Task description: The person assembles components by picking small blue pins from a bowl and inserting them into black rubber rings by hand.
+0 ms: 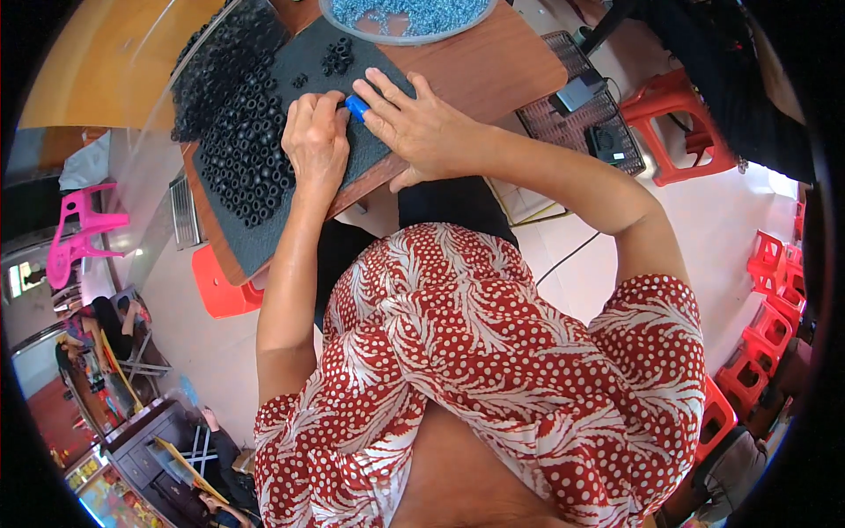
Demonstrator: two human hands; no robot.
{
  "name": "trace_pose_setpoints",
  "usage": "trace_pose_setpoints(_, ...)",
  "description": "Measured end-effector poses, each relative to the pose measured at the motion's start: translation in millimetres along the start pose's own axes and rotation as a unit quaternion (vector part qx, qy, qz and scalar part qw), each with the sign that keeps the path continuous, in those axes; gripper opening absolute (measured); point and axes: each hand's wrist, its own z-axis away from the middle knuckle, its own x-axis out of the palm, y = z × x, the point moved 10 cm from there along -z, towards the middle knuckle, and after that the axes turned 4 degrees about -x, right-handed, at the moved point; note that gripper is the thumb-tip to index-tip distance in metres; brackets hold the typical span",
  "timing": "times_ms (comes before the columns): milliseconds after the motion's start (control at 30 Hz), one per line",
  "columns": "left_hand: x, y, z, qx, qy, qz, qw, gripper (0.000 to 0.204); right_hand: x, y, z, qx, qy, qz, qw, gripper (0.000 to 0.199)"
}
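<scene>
- The left hand (315,145) lies knuckles-up on a black foam mat (304,66), its fingers curled in and bunched narrow at the tips. They meet a small blue piece (356,107), though whether they truly pinch it cannot be told from above.
- The right hand (421,128) rests palm-down just beside the left, fingers spread fairly wide and flat on the mat. Its forefinger and thumb close on the blue piece from the other side.
- The blue piece sits between the two sets of fingertips, touching both hands, on the near part of the mat.
- Just beyond the left fingertips stands a small cluster of black rings (337,57), apart from the hands.
- Outward from the left hand's little-finger side, a dense field of black rings (242,145) covers the mat, set upright in rows; the nearest ones lie just beside the knuckles.
- Farther out still, a loose heap of black rings (216,62) lies piled at the mat's far left corner.
- Well beyond the right fingertips, a round tray (409,39) holds pale blue beads or small parts, too small to tell apart.
- The mat rests on a brown wooden table (493,62), bare past the right fingertips.
- Outward past the right wrist, a wire rack (581,119) sits low beside a red plastic stool (678,123).
</scene>
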Motion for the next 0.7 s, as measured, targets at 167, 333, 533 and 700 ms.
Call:
trace_pose_setpoints(167,7.3,-5.2,1.7,-0.008,0.009,-0.004,1.000,0.019,10.3,5.1,3.1,0.013,-0.015,0.005,1.000,0.092)
trace_pose_setpoints(333,17.6,-14.3,5.4,-0.038,0.009,0.019,0.999,0.018,8.5,5.0,8.1,0.010,-0.007,0.041,0.999,0.084)
trace_pose_setpoints(533,20.0,-15.4,5.5,-0.049,0.020,0.043,0.998,0.018,4.7,4.0,17.1,0.035,-0.007,0.077,0.996,0.079)
trace_pose_setpoints(700,16.6,-13.0,6.6,-0.034,0.059,0.029,0.997,0.017,4.5,4.1,29.3,0.073,0.045,0.077,0.993,0.068)
